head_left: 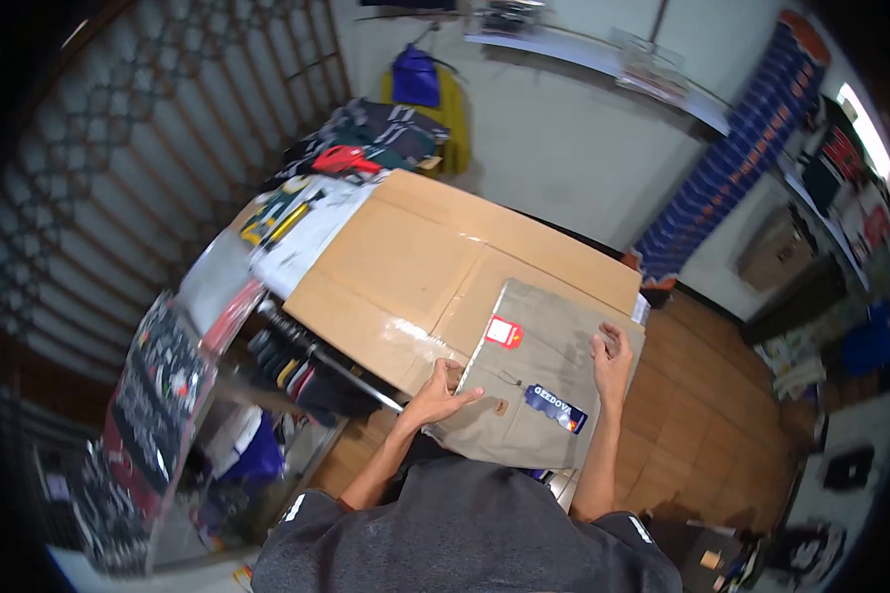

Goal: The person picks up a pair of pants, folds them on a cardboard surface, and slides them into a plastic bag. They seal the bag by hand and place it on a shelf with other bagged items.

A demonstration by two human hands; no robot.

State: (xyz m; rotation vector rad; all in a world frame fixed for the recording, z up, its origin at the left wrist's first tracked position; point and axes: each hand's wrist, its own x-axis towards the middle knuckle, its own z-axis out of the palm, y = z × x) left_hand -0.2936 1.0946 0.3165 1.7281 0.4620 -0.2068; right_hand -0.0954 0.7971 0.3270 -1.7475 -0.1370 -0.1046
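Observation:
Folded khaki trousers [549, 331] lie at the right end of a cardboard-covered table. A red and white tag [504, 332] sits near their left edge, and a dark blue label [556, 408] lies on the lower part. My left hand [444, 393] is at the left edge of the trousers, fingers apart, with nothing visible in it. Over the right side of the trousers is my right hand [612, 354], its fingers curved and apart, holding nothing.
Flattened cardboard [396, 257] covers the table. Piled clothes [366, 133] stand behind its far left corner. A glass case [237, 465] with packed garments is at the left. A blue patterned roll [732, 148] leans on the wall at the right.

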